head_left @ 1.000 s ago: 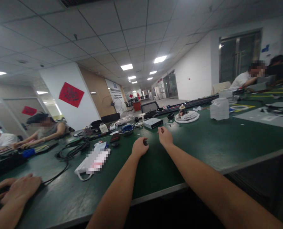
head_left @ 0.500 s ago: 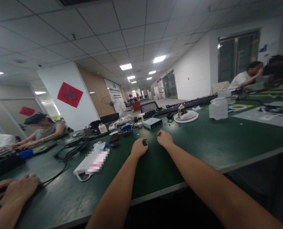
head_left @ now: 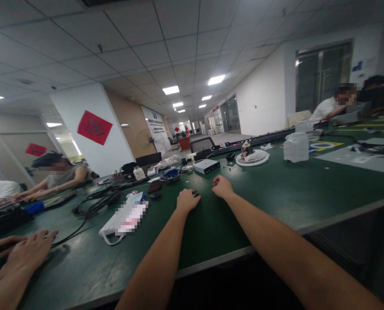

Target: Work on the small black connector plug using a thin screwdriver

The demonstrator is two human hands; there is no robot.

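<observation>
Close over the green tabletop [head_left: 204, 241], my left hand [head_left: 185, 200] has its fingers wrapped round a small dark object [head_left: 195, 193], whose dark top shows between thumb and fingers. Its kind is too small to tell. To the right, my right hand [head_left: 223, 187] is closed with curled fingers, and whatever it may hold is hidden. The two hands are a short way apart. Beyond them lies a flat grey-and-black box [head_left: 207, 166], which neither hand touches.
A white fan-like grille [head_left: 252, 158] and a white plastic container [head_left: 296, 147] stand to the right. Left are a white bag [head_left: 116, 221], black cables [head_left: 96, 202] and a blue item in a bowl [head_left: 170, 174]. Another person's hand [head_left: 30, 254] rests near the left edge.
My left hand has turned slightly around the dark object, and my right hand has barely shifted left. The neighbouring person's fingers at the left have lifted and spread.
</observation>
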